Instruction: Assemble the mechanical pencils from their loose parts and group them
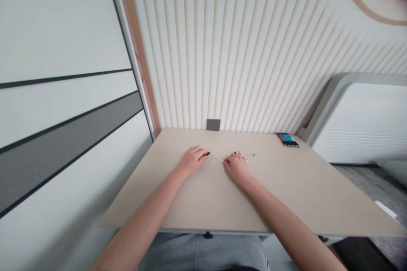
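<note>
My left hand (191, 160) is closed, pinching a small black end piece (206, 153) between thumb and fingers. From that piece thin white strands (217, 157), perhaps a doubled cord, run right toward my right hand (237, 166). My right hand rests low on the table with its fingers curled over the other end of the strands, its fingertips partly hidden. Just beyond its knuckles a small black item (235, 153) shows. A short white loose bit (213, 162) lies on the table between the hands. What exactly the strands belong to is too small to tell.
The beige table (152, 203) reaches back to a ribbed wall with a dark socket (213, 125). A set of teal, red and black pens (287, 139) lies at the back right. A tiny grey piece (253, 155) sits right of my right hand. Left stands a white cabinet (79, 169).
</note>
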A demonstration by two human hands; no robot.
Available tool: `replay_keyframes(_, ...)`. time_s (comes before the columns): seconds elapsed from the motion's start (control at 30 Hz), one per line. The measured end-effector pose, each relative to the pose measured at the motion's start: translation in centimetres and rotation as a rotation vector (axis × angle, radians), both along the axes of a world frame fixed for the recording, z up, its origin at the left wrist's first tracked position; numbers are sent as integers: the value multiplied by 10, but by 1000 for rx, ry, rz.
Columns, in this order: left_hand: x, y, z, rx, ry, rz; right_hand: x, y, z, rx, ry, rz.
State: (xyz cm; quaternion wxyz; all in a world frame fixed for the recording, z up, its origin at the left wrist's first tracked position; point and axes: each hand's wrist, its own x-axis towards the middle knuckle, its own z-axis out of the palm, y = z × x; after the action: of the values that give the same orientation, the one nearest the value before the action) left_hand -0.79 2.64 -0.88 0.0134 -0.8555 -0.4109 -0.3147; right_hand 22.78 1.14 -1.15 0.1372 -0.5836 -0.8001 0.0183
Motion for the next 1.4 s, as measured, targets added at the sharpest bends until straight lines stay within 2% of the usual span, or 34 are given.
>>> replay_keyframes(0.2,0,2,-2,5,-13,19,1,-1,3,-2,-8,22)
replay_keyframes(0.57,1,-4,2,-21,-19,-2,-1,-6,8,33,1,71)
replay_keyframes(0.9,3,-6,6,-43,-5,-46,-2,-1,4,14,70,62)
replay_keyframes(1.3,0,3,-2,-54,-146,-52,11,17,-9,113,577,71)
replay_keyframes(1.4,0,3,-3,-54,-136,-35,10,19,-10,79,744,51)
